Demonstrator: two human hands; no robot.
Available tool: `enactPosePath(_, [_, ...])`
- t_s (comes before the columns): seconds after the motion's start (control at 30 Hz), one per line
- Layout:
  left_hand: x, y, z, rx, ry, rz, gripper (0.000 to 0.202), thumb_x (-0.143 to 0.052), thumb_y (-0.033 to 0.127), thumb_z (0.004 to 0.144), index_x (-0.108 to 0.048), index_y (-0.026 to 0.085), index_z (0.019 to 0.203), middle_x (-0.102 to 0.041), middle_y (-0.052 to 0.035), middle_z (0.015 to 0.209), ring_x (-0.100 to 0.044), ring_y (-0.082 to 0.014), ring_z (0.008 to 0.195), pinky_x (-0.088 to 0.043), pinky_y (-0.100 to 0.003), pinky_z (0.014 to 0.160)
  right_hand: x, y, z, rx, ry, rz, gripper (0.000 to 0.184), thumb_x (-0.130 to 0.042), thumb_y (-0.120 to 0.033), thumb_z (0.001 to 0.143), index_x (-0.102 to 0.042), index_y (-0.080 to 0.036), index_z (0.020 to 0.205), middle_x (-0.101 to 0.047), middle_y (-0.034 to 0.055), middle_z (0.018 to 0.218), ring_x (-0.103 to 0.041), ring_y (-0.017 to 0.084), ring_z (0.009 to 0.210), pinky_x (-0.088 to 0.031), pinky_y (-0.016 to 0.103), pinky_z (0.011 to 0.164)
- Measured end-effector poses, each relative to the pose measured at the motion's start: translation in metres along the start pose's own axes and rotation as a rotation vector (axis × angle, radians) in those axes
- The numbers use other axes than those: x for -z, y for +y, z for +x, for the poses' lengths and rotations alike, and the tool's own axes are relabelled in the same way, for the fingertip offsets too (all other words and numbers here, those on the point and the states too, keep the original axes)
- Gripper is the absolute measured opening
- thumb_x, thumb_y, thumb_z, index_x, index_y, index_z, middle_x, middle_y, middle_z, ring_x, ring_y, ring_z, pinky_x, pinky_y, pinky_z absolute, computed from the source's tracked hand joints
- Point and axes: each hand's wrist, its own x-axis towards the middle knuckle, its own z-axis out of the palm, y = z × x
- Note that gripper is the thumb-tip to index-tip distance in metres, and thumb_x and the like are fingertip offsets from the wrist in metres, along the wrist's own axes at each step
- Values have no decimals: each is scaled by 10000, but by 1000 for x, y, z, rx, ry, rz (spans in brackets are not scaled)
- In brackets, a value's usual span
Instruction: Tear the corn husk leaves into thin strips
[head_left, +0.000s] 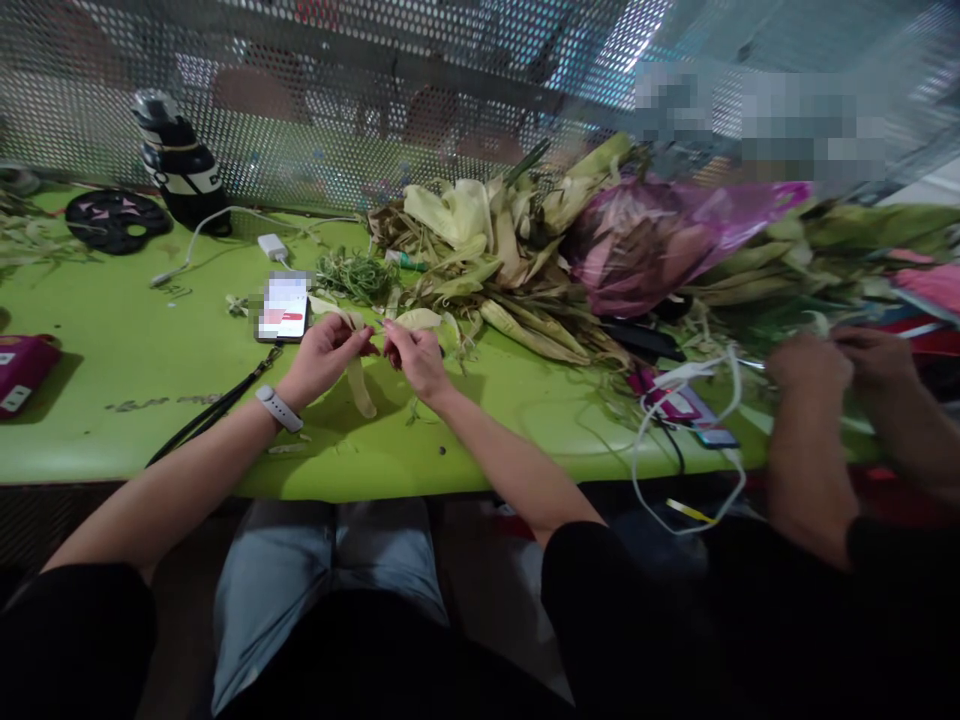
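Note:
A pale corn husk strip [361, 388] hangs down from my left hand [331, 352], whose fingers are closed on it; a white band circles that wrist. Close by on the right, my right hand [420, 360] is closed in a pinch, its fingertips almost meeting the left ones. What sits between the right fingertips is too small to make out. Behind my hands lie a bunch of thin green strips [356, 275] and a heap of corn husks [510, 215]. A lit phone [283, 306] with a black strap rests just beyond my left hand.
On the green table [150, 360] stand a dark bottle [180, 165], a black mask-like object [116, 220] and a dark red box [28, 372]. A pink plastic bag [637, 240] lies among the husks. White cables [645, 460] loop over the front edge. A co-worker's hands [814, 362] are busy at right.

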Motion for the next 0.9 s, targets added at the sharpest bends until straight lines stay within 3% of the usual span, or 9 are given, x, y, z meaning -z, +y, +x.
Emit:
enactPosePath(0.3, [3, 10, -2, 11, -61, 246, 195, -688, 334, 868, -609, 158, 836, -664, -41, 698, -620, -132, 626, -472, -274, 578, 3, 1, 2, 11, 59, -93, 522, -555, -649, 845, -562, -195, 587, -515, -2, 516, -484, 107, 489, -402, 278, 512])
enactPosePath(0.53, [7, 4, 0, -10, -104, 198, 188, -673, 358, 878, -626, 177, 856, -634, -27, 685, -573, -114, 588, -439, -258, 541, 9, 1, 6, 7, 113, -59, 489, -559, -629, 847, -572, -198, 616, -558, 2, 531, -513, 110, 490, -435, 271, 513])
enactPosePath(0.63, [9, 3, 2, -22, -112, 173, 176, -693, 337, 860, -618, 178, 868, -626, -24, 706, -588, -120, 623, -458, -259, 569, 15, 0, 7, -66, 46, -18, 527, -548, -646, 839, -547, -203, 553, -509, -12, 459, -458, 93, 426, -379, 248, 449])
enactPosePath(0.73, [9, 3, 3, -25, -109, 127, 171, -733, 283, 821, -598, 183, 856, -618, -12, 706, -588, -121, 642, -463, -259, 595, 24, -7, 6, -200, -141, -20, 642, -449, -722, 852, -450, -219, 451, -362, -41, 354, -315, 72, 340, -252, 242, 377])
enactPosePath(0.8, [9, 3, 4, -17, -112, 139, 171, -739, 263, 812, -588, 188, 839, -605, -6, 696, -566, -117, 623, -443, -259, 574, 27, -12, 3, -178, -209, -11, 643, -461, -720, 851, -420, -221, 447, -327, -54, 353, -296, 68, 342, -253, 240, 387])
enactPosePath(0.9, [8, 3, 3, -23, -131, 194, 160, -722, 259, 824, -578, 194, 806, -562, 3, 676, -502, -109, 585, -396, -261, 539, 29, -17, 1, -25, -110, -55, 542, -521, -650, 865, -483, -216, 542, -433, -48, 450, -392, 81, 416, -362, 242, 466])
